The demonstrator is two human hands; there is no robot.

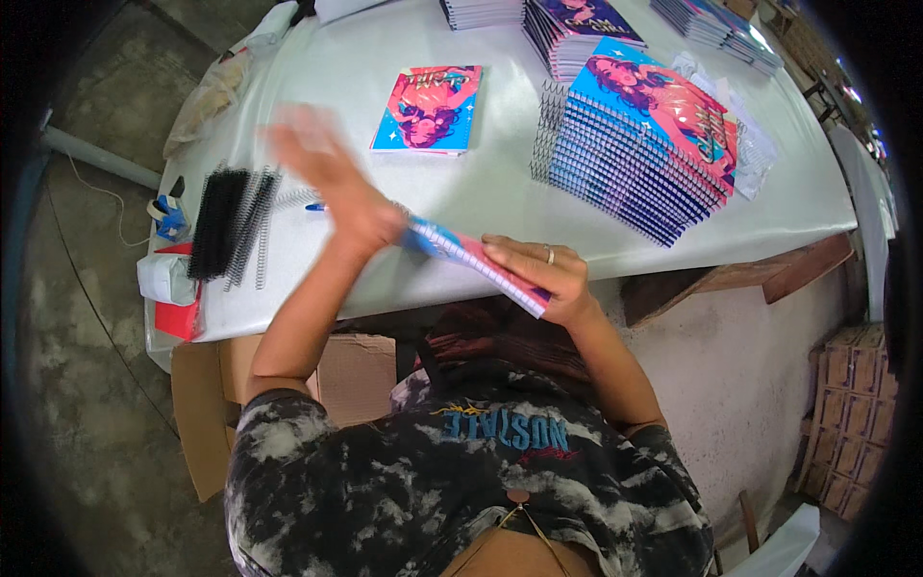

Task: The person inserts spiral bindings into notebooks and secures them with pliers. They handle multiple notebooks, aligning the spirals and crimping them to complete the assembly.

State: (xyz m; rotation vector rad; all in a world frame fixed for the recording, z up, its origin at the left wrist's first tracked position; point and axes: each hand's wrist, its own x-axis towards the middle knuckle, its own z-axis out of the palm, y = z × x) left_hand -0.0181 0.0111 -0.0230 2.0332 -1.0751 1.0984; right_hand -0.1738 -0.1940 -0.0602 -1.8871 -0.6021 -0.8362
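My right hand [538,274] grips a thin notebook [481,262] with a pink and blue cover, held edge-on just above the near edge of the white table [385,207]. My left hand [332,183] is blurred by motion, fingers spread, its palm at the notebook's left end. A single pink and blue spiral notebook [430,108] lies flat on the table beyond my left hand. A tall slanted stack of spiral notebooks [639,144] with the same cover stands beyond my right hand.
Black and silver spiral wire coils [231,226] lie at the table's left end, beside a red item [178,313] and a white packet [163,279]. More notebook stacks [577,29] stand at the far edge. Cardboard boxes [207,413] sit under the table; stacked cartons [851,413] are at right.
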